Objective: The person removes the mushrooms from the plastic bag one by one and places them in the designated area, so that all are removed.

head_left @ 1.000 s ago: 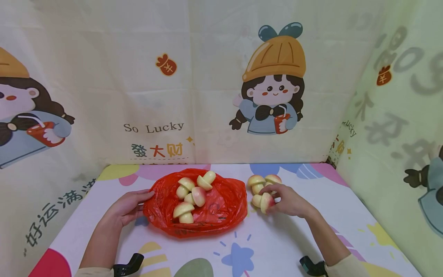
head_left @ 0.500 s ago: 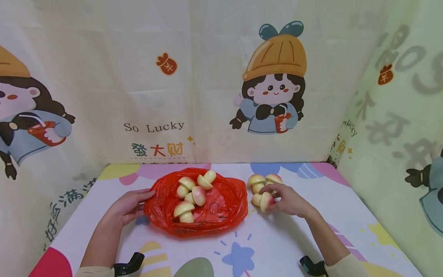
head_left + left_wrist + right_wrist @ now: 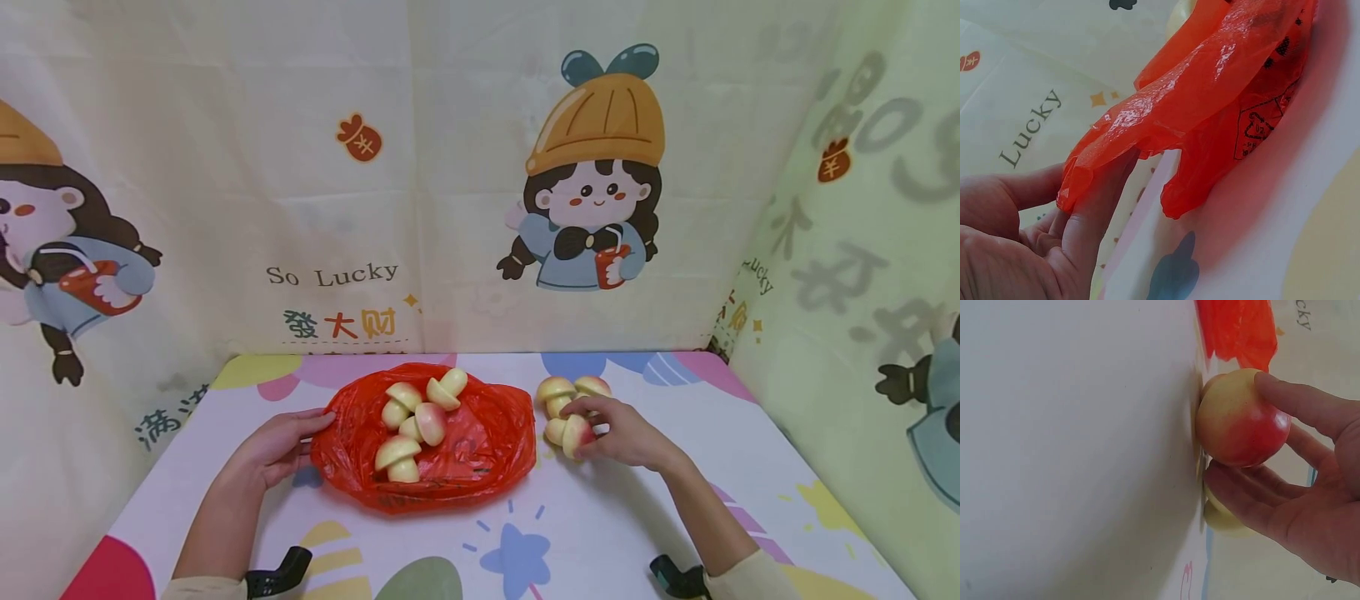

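A red plastic bag (image 3: 480, 446) lies spread with its mouth up, and several toy mushrooms (image 3: 399, 455) with pale stems and pink-tinged caps sit in it. At the bag's left edge my left hand (image 3: 273, 450) pinches the thin plastic between thumb and fingers; the left wrist view shows the fingers (image 3: 1100, 206) partly behind the film. To the right of the bag, my right hand (image 3: 630, 435) holds a toy mushroom (image 3: 572, 437) by its cap, thumb and fingers around it. That cap (image 3: 1244, 419) looks yellow and red in the right wrist view, close against the tabletop.
Two more toy mushrooms, one nearer the bag (image 3: 556, 392) and one (image 3: 595, 387) partly behind my right fingers, stand just beyond the held one. The patterned white tabletop (image 3: 600, 533) ends at a printed cloth backdrop (image 3: 465, 208), with another cloth side (image 3: 847, 333) at right.
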A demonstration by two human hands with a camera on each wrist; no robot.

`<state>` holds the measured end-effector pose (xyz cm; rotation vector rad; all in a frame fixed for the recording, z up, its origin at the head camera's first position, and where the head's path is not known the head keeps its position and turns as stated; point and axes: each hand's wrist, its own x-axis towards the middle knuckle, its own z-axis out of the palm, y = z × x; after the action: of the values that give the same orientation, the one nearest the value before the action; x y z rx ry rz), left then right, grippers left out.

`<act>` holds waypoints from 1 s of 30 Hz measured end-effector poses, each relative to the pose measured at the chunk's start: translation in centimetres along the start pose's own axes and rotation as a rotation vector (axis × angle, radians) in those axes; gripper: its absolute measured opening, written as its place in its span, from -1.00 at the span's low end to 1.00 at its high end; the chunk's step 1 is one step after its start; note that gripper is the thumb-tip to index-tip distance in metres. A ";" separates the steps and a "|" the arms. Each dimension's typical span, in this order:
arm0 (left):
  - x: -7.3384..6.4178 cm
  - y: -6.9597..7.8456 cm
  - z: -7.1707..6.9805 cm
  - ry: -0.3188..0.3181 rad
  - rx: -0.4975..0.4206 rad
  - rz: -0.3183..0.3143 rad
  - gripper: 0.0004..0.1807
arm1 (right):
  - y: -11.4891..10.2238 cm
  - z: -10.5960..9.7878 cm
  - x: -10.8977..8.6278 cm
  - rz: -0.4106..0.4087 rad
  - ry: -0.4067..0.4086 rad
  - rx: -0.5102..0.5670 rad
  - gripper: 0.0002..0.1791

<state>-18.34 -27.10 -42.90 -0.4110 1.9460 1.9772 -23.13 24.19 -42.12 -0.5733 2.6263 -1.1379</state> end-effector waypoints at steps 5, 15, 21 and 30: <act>0.0 0.1 0.0 -0.008 0.001 0.001 -0.25 | 0.0 0.0 0.0 -0.008 0.003 -0.004 -0.43; -0.1 0.0 0.0 -0.001 -0.002 0.003 -0.26 | 0.0 0.1 -0.2 -0.017 -0.003 0.009 -0.43; -0.1 -0.1 -0.1 -0.005 -0.004 0.009 -0.25 | 0.0 -0.1 -0.3 -0.041 -0.018 0.021 -0.44; 0.0 -0.1 -0.1 -0.004 -0.001 0.006 -0.24 | -0.3 0.0 -0.4 -0.030 -0.022 0.056 -0.41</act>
<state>-18.30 -27.25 -42.95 -0.4018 1.9458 1.9817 -22.68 24.22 -41.87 -0.6127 2.5668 -1.2024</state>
